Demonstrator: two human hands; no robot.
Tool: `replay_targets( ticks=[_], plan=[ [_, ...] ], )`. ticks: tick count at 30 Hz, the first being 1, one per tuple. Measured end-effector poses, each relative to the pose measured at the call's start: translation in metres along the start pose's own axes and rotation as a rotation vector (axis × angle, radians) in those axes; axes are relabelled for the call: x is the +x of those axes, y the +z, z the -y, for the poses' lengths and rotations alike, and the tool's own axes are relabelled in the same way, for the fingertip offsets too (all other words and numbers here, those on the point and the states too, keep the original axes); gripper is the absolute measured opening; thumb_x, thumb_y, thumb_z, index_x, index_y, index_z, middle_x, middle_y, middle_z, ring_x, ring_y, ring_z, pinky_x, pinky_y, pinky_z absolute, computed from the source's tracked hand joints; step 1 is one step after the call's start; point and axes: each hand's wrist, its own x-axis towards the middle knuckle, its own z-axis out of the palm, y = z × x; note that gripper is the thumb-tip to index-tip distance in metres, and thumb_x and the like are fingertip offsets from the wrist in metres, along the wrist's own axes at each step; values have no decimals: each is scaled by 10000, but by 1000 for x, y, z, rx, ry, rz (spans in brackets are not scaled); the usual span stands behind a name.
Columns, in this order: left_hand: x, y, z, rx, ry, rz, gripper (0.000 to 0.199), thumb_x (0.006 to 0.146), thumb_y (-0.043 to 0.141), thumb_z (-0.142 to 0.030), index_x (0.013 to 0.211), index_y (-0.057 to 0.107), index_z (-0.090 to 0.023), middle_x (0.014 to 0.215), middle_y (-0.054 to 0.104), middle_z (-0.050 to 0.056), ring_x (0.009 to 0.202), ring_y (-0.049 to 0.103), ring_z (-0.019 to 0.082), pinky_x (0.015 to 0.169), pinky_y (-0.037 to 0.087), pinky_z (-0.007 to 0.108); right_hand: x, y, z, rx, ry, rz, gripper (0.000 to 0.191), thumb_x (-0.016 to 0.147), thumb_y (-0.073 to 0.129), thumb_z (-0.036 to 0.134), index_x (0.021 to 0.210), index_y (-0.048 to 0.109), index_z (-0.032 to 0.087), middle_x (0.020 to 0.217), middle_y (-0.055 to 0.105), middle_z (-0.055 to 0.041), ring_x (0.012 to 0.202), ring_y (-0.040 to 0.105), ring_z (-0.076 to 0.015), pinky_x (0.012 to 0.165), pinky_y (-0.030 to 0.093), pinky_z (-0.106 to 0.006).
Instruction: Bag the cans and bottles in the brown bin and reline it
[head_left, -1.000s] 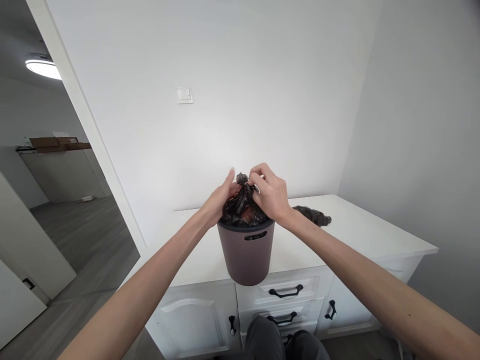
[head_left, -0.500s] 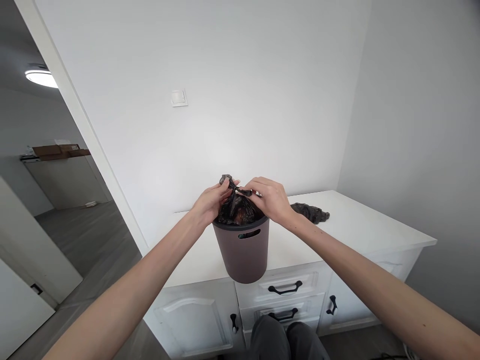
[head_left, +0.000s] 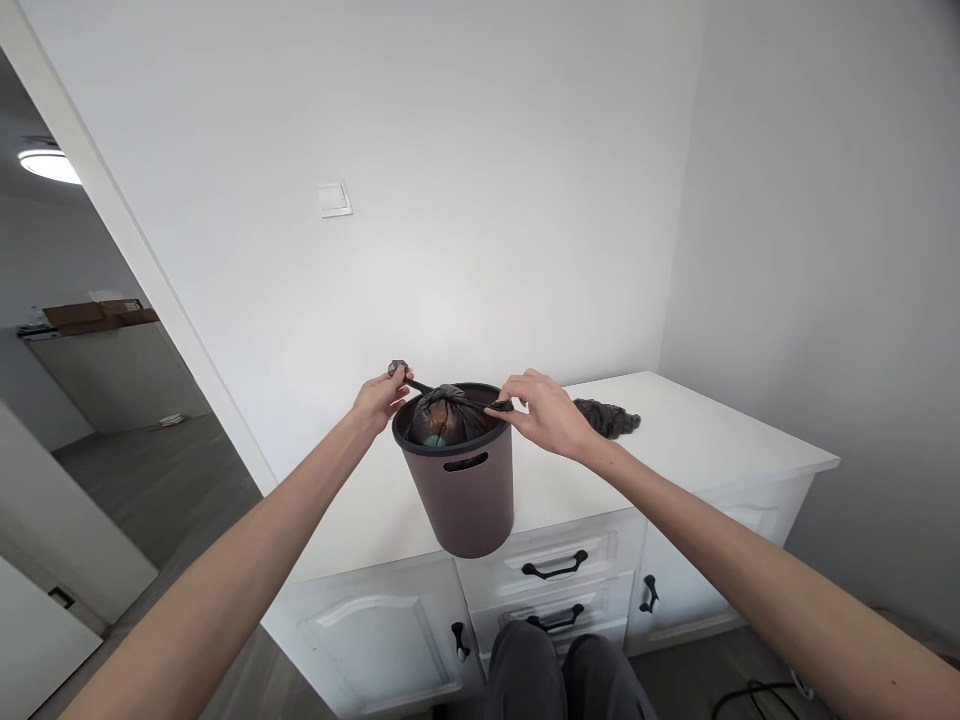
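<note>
A thin black garbage bag, gathered at the top, sits inside a purple-brown trash can with a dark rim and a slot handle. Something reddish and something greenish show faintly through its film. My left hand is closed on one twisted end of the bag, left of the rim. At the right of the rim, my right hand pinches the other end. Both ends are stretched out sideways from the gathered middle. Behind my right hand, a crumpled black plastic bag lies on the white countertop.
The countertop tops a white cabinet with black handles. A wall with a light switch rises behind it. On the left, a doorway opens to a room with cardboard boxes. A black cable lies on the floor at lower right.
My hands have moved apart, drawing the bag's two ends outward and tight. The gathered top has dropped lower into the trash can. The whole view has shifted slightly.
</note>
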Motion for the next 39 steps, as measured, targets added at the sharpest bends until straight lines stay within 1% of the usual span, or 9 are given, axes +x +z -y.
replay_targets(
  ticks=[5, 7, 10, 16, 21, 23, 28, 34, 39],
  plan=[
    [-12, 5, -15, -55, 89, 99, 470, 741, 844, -585, 934, 695, -184, 1057, 730, 72, 860, 661, 151, 809, 496, 296, 14, -6, 10, -11, 150, 151, 193, 947, 679, 374, 838, 638, 221, 845, 676, -20, 806, 596, -190, 689, 408, -302],
    [-21, 8, -26, -30, 186, 147, 489, 766, 819, -602, 976, 703, -176, 1094, 737, 88, 877, 683, 158, 848, 512, 307, 26, -1, 16, -2, 147, 179, 145, 936, 687, 350, 990, 662, 217, 1002, 711, -36, 872, 631, -184, 722, 443, -297],
    [-37, 13, -39, 14, 333, 214, 483, 812, 774, -614, 979, 695, -168, 1072, 756, 106, 870, 702, 177, 876, 537, 342, 47, 14, 25, -72, 103, 263, 339, 914, 720, 315, 1234, 643, 237, 1216, 697, -70, 1019, 656, -217, 775, 474, -308],
    [-66, 12, -46, 73, 430, 255, 432, 914, 669, -596, 1003, 685, -174, 1079, 762, 109, 925, 720, 208, 937, 550, 392, 69, 36, 28, -126, 89, 320, 103, 977, 627, 318, 976, 726, 290, 1011, 767, -5, 951, 680, -226, 748, 456, -320],
    [-86, 2, -11, 192, 451, 7, 547, 921, 661, -584, 1315, 525, -228, 1398, 581, 148, 1213, 637, 260, 1008, 524, 433, 65, 42, 19, 9, 162, 153, 91, 957, 624, 267, 954, 711, 241, 1024, 767, -19, 890, 664, -196, 793, 474, -313],
    [-100, 0, 15, 250, 528, -127, 682, 903, 693, -566, 1417, 389, -236, 1487, 442, 183, 1308, 561, 277, 1058, 500, 467, 67, 41, 17, 123, 221, 47, 96, 955, 612, 265, 948, 699, 224, 1020, 762, -21, 844, 655, -178, 811, 482, -310],
    [-140, -2, 64, 458, 793, -223, 805, 865, 773, -493, 1451, 273, -260, 1486, 349, 181, 1444, 396, 328, 1177, 385, 565, 87, 25, 22, 328, 329, -207, 124, 920, 619, 322, 895, 670, 212, 958, 730, -18, 787, 622, -167, 803, 488, -319],
    [-158, -3, 75, 589, 845, -178, 667, 890, 767, -452, 1415, 393, -280, 1473, 376, 159, 1415, 407, 325, 1138, 421, 543, 111, -10, 27, 668, 386, -405, 107, 885, 662, 304, 898, 623, 206, 875, 642, 23, 681, 566, -108, 625, 476, -244],
    [-150, 2, 79, 717, 949, -102, 401, 941, 720, -421, 1264, 534, -273, 1324, 587, 99, 1343, 478, 304, 1130, 369, 523, 95, -56, -6, 772, 452, -613, 209, 850, 756, 346, 868, 580, 235, 818, 602, 51, 630, 543, -83, 540, 457, -187]
  ],
)
